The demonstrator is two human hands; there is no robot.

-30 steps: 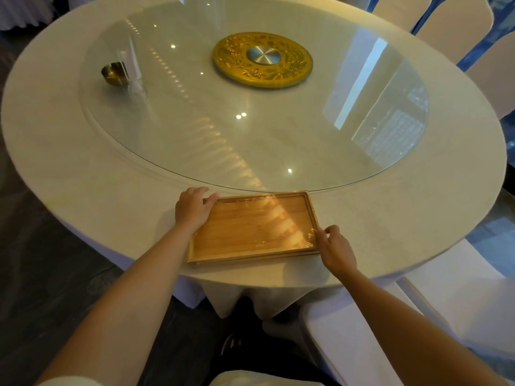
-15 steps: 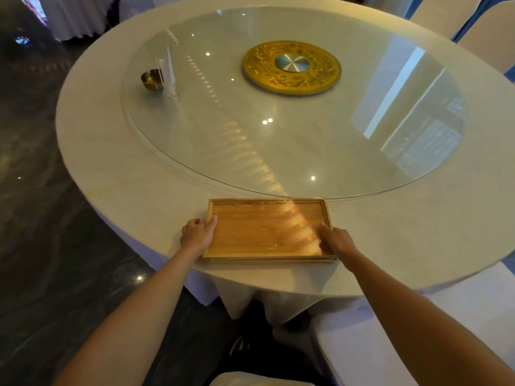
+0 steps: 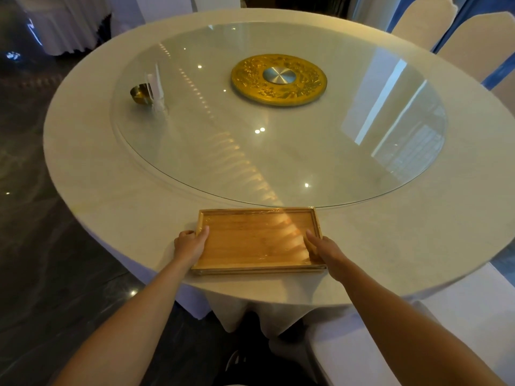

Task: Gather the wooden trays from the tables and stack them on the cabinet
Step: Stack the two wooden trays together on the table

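Note:
A rectangular wooden tray (image 3: 257,240) lies at the near edge of a round white-clothed table (image 3: 92,174), its far side touching the rim of the glass turntable (image 3: 278,151). My left hand (image 3: 189,245) grips the tray's left short side, thumb over the rim and inside. My right hand (image 3: 320,247) grips the right short side the same way. The tray is empty, and its near edge looks slightly raised. No cabinet is in view.
On the turntable sit a gold ornamental disc (image 3: 278,79), a small brass bowl (image 3: 139,93) and a clear stand (image 3: 158,93). White-covered chairs stand at the near right (image 3: 404,338) and far right (image 3: 468,43). Dark polished floor (image 3: 36,274) lies to the left; another draped table (image 3: 64,23) stands far left.
Both hands have shifted from the tray's corners to a firm grip on its two short sides. The tray has straightened and come slightly toward me; the view has drawn back.

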